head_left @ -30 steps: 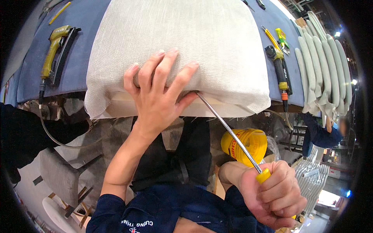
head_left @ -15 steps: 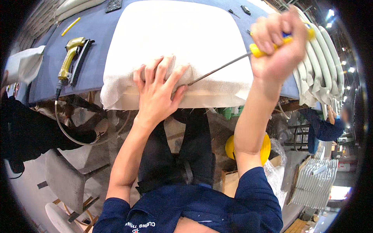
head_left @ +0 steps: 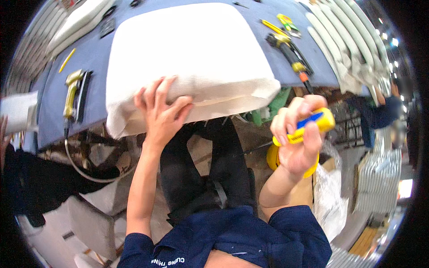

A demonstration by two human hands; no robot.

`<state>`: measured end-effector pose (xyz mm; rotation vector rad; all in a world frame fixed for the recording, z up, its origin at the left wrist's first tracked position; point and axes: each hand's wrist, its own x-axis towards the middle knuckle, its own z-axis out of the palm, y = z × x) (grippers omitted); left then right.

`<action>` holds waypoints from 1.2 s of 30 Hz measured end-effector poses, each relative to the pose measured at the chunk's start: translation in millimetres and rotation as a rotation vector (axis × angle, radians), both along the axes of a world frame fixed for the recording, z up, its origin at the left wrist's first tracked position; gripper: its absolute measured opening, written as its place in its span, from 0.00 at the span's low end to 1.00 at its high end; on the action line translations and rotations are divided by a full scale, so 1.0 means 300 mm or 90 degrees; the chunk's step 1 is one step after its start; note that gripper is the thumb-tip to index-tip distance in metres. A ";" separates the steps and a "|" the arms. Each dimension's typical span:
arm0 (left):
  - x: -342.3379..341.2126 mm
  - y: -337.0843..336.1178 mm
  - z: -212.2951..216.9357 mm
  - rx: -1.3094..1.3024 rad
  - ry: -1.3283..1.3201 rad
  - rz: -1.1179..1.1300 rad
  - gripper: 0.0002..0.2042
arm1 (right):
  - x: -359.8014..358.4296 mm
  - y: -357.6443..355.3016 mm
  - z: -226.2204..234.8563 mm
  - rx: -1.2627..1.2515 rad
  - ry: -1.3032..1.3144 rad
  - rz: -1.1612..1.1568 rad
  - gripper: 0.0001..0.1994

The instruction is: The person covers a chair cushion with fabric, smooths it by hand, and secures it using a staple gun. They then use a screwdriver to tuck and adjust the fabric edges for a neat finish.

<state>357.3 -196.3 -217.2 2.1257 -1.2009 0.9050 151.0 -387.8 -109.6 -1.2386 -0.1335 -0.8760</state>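
Observation:
A white fabric-covered seat cushion lies on the blue-topped table, its loose cloth edge hanging at the front. My left hand rests on that front edge with fingers spread and slightly bent, pressing the cover. Off the cushion's right front corner, my right hand is closed around the yellow and blue handle of a screwdriver. Its thin shaft shows only faintly, pointing left and clear of the cushion.
Staple guns lie on the table, a green-yellow one at left and a black one at right. A yellow pen-like tool lies at left. Stacked white cushions stand at right. A person is beyond.
The screwdriver has come away from the cushion's edge as my right hand moved down toward me. The cushion is turned slightly, and its right front side has lifted. My left hand stays on it.

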 end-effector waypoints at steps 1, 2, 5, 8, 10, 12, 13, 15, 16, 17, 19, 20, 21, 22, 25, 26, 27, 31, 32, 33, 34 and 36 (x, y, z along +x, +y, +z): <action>-0.003 -0.010 -0.004 -0.004 -0.003 0.014 0.07 | -0.028 -0.021 -0.037 0.079 0.052 -0.014 0.12; -0.005 -0.016 -0.007 -0.009 -0.008 0.027 0.05 | -0.040 -0.038 -0.076 0.189 0.069 -0.037 0.06; -0.020 -0.004 -0.004 -0.017 -0.004 0.043 0.03 | -0.081 -0.083 -0.218 0.263 0.160 -0.087 0.06; -0.033 -0.010 0.040 -0.001 0.030 0.033 0.04 | -0.110 -0.049 -0.214 0.301 0.093 -0.131 0.14; -0.040 -0.007 0.063 0.028 0.051 0.011 0.07 | -0.115 -0.046 -0.187 0.353 -0.138 -0.045 0.17; -0.040 -0.021 0.085 0.032 0.070 0.029 0.14 | -0.106 -0.054 -0.093 0.259 -0.252 0.013 0.19; -0.041 -0.036 0.083 0.031 0.081 0.030 0.18 | -0.093 -0.053 -0.037 0.210 -0.271 0.000 0.19; -0.027 -0.052 0.069 0.037 0.054 0.091 0.24 | -0.019 -0.047 0.035 0.190 -0.313 -0.035 0.20; -0.023 -0.051 0.059 0.037 0.042 0.115 0.28 | 0.030 -0.054 0.060 0.183 -0.305 0.002 0.19; -0.024 -0.050 0.050 0.041 0.036 0.126 0.28 | 0.076 -0.063 0.082 0.174 -0.299 0.033 0.19; -0.016 -0.044 0.036 0.049 0.025 0.142 0.28 | 0.175 -0.071 0.109 0.131 -0.248 0.041 0.18; -0.016 -0.039 0.035 0.055 0.018 0.153 0.27 | 0.210 -0.075 0.122 0.139 -0.235 0.067 0.18; -0.014 -0.035 0.035 0.055 0.015 0.153 0.27 | 0.241 -0.080 0.122 0.119 -0.226 0.068 0.19; -0.016 -0.040 0.032 0.052 0.016 0.151 0.27 | 0.265 -0.085 0.125 0.103 -0.229 0.064 0.19; -0.018 -0.051 0.024 0.046 0.015 0.145 0.27 | 0.293 -0.104 0.130 0.079 -0.232 0.062 0.19; -0.017 -0.052 0.023 0.044 0.014 0.144 0.27 | 0.290 -0.106 0.140 0.079 -0.230 0.056 0.18; -0.015 -0.052 0.024 0.046 0.014 0.146 0.27 | 0.290 -0.110 0.150 0.080 -0.227 0.050 0.18; -0.018 -0.054 0.023 0.046 0.019 0.141 0.26 | 0.306 -0.143 0.175 0.079 -0.229 0.075 0.18; -0.017 -0.055 0.023 0.044 0.022 0.137 0.26 | 0.317 -0.146 0.175 0.083 -0.223 0.085 0.18; -0.017 -0.055 0.023 0.046 0.021 0.138 0.26 | 0.324 -0.145 0.175 0.082 -0.222 0.085 0.18; -0.018 -0.053 0.022 0.047 0.022 0.140 0.26 | 0.333 -0.141 0.176 0.081 -0.220 0.087 0.18; -0.018 -0.051 0.021 0.050 0.022 0.141 0.25 | 0.343 -0.144 0.166 0.040 -0.234 0.088 0.18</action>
